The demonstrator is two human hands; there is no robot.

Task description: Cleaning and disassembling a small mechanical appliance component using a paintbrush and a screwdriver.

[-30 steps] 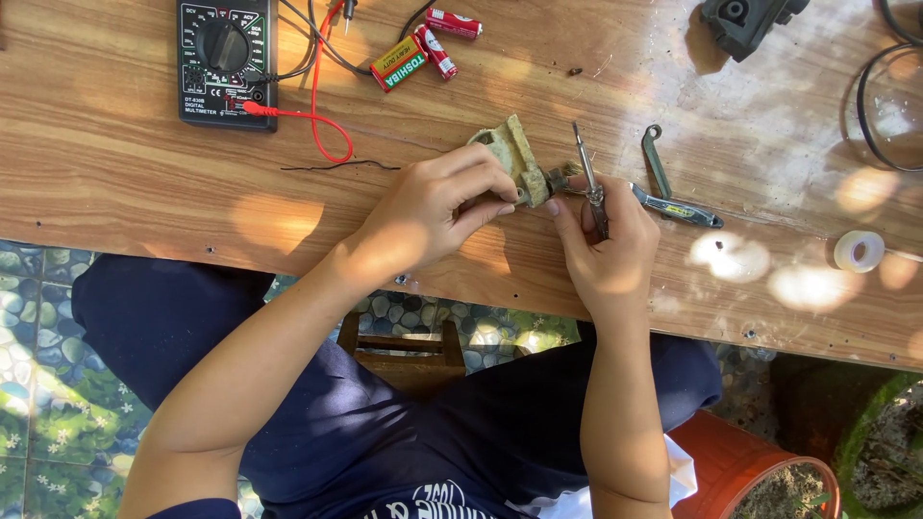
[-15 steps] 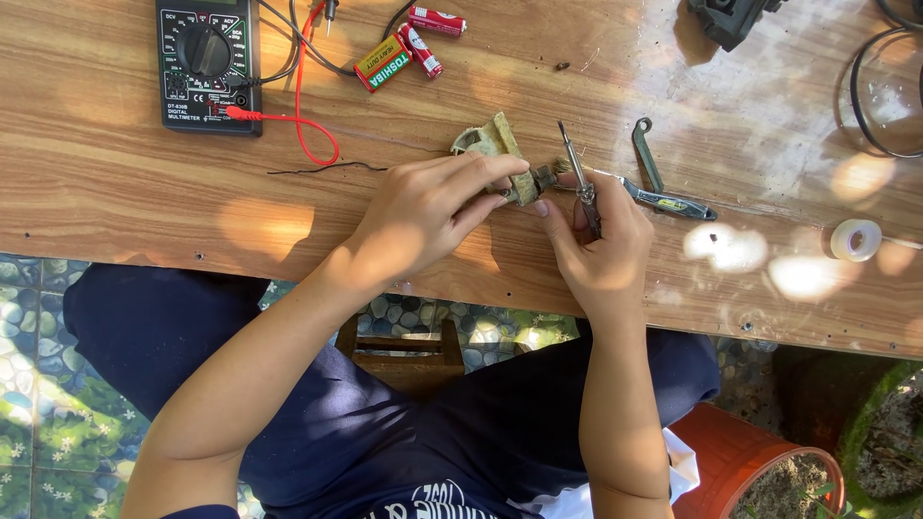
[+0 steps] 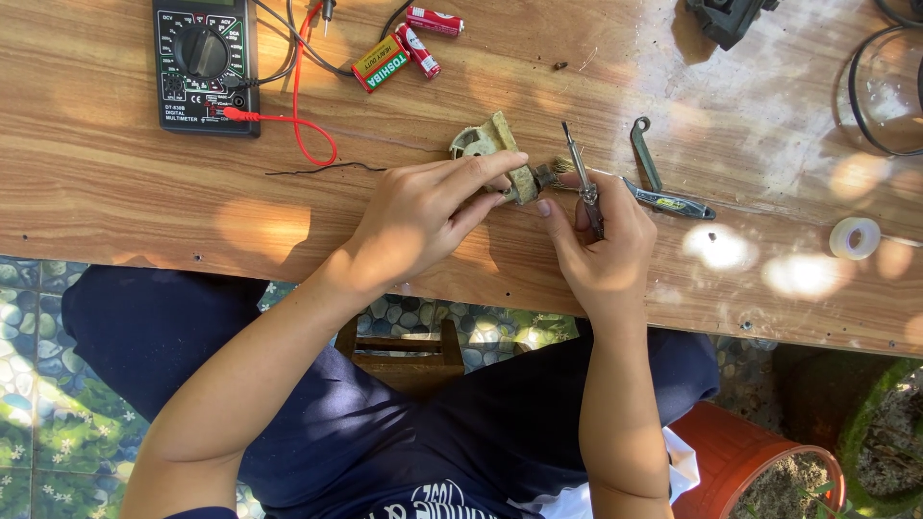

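Near the middle of the wooden tabletop [image 3: 115,202], toward its near edge, the left hand [image 3: 423,216] pinches a small, dirty tan motor part [image 3: 495,154] between thumb and fingers, steadying it. The right hand [image 3: 601,245] is closed around a slim screwdriver [image 3: 580,173] and also touches the part's right end. This looks like work on the part's metal end; it seems to call for a steady grip. A multimeter [image 3: 204,62] sits at the far left corner.

Dirty beige motor part [image 3: 500,154], on wooden table, thin screwdriver [image 3: 583,183] alongside
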